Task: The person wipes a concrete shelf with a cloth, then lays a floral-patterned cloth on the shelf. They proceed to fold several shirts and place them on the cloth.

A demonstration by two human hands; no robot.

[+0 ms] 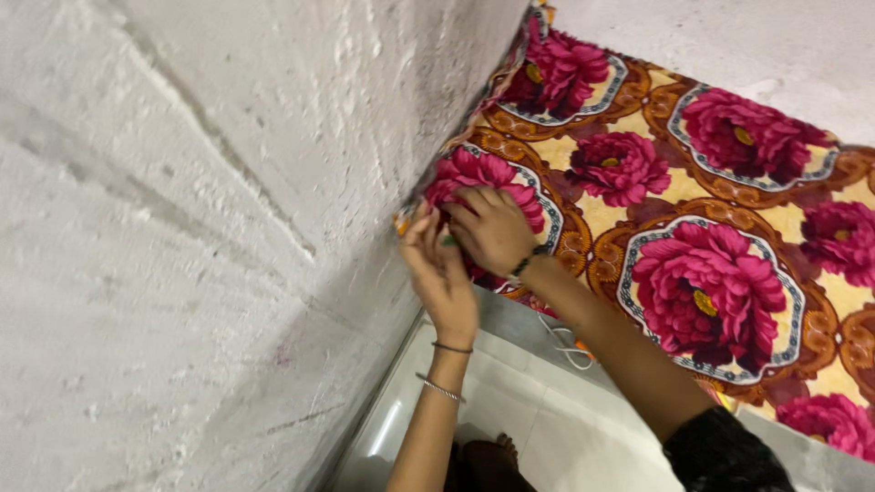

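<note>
A thick blanket (693,210) with big magenta flowers on a yellow and brown ground lies spread on a raised surface against a rough white wall. My left hand (439,269) grips the blanket's near corner where it meets the wall, fingers curled on the edge. My right hand (492,228) lies on top of the same corner, fingers bent and pressing into the fabric. Both wrists wear thin bangles, and the right arm ends in a dark sleeve (725,456).
The rough white wall (200,200) fills the left side, right beside the corner. Below lies a pale tiled floor (556,437) with a white cord (563,342) hanging near the surface's grey edge. My foot (492,460) shows at the bottom.
</note>
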